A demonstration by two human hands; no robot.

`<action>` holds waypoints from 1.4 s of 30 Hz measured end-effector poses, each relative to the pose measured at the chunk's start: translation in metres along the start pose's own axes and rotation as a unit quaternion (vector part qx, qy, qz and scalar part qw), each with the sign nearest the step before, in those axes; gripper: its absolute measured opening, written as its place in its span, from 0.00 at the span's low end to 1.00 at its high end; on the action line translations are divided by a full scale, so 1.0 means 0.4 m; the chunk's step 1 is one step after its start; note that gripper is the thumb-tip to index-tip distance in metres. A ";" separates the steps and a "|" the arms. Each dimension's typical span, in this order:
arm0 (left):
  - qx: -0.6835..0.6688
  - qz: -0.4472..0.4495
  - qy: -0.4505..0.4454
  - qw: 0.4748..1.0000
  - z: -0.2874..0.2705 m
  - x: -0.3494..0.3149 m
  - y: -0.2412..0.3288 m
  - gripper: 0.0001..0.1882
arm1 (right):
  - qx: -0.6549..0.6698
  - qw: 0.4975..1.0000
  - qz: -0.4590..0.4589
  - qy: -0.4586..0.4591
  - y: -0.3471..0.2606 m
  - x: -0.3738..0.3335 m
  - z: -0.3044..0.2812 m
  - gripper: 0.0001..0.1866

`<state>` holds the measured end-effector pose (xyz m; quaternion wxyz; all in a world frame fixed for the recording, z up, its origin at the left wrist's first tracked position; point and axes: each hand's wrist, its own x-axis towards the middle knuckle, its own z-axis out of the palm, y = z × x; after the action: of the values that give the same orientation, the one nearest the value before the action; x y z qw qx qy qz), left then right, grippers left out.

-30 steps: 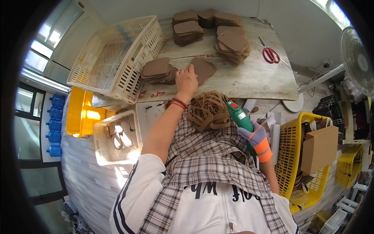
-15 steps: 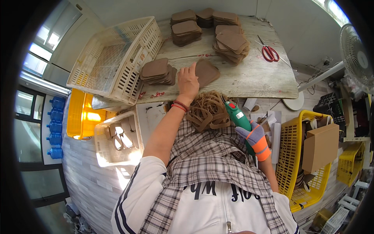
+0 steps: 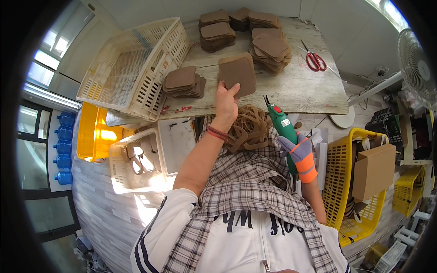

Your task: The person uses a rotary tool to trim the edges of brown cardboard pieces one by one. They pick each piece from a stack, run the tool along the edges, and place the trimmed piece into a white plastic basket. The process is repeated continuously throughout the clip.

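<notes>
My left hand (image 3: pixel 226 101) pinches the near edge of a brown rounded-square piece (image 3: pixel 237 73) between thumb and fingers, holding it up over the table. Paler material shows along its rim. Wrapped in a grey and orange glove, my right hand (image 3: pixel 297 152) grips green electric scissors (image 3: pixel 281 125), whose dark pointed blades aim up toward the table's front edge. A tangle of brown trimmed strips (image 3: pixel 249 129) lies on my lap between both hands. Left of the held piece sits a small stack of brown pieces (image 3: pixel 182 83).
More brown stacks (image 3: pixel 271 51) stand on the worn table (image 3: pixel 314 93), with red-handled scissors (image 3: pixel 315 59) at right. A white crate (image 3: pixel 150 77) occupies the table's left. Below are a smaller white crate (image 3: pixel 117 170) and yellow baskets (image 3: pixel 339 182). A fan (image 3: pixel 416 63) stands right.
My left hand has lifted the brown piece off the tabletop and turned it more upright. My right hand has brought the electric scissors slightly up and to the right.
</notes>
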<state>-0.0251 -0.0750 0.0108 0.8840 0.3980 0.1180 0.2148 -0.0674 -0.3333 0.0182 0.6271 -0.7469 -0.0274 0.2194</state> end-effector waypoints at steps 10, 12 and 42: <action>-0.149 -0.015 -0.009 0.989 0.093 -0.038 -0.011 0.19 | 0.073 0.997 0.025 -0.011 -0.110 -0.016 0.000 0.18; -0.167 -0.025 -0.028 0.985 0.093 -0.040 -0.019 0.19 | 0.079 0.996 0.024 -0.016 -0.110 -0.016 -0.003 0.18; 0.065 -0.159 -0.168 0.971 0.010 -0.121 -0.013 0.19 | 0.020 0.999 0.026 -0.017 -0.136 -0.027 -0.083 0.18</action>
<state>-0.0649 -0.1036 0.0114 0.8860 0.4615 0.0435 -0.0066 -0.0525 -0.3558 0.0770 0.6351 -0.7310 -0.0143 0.2491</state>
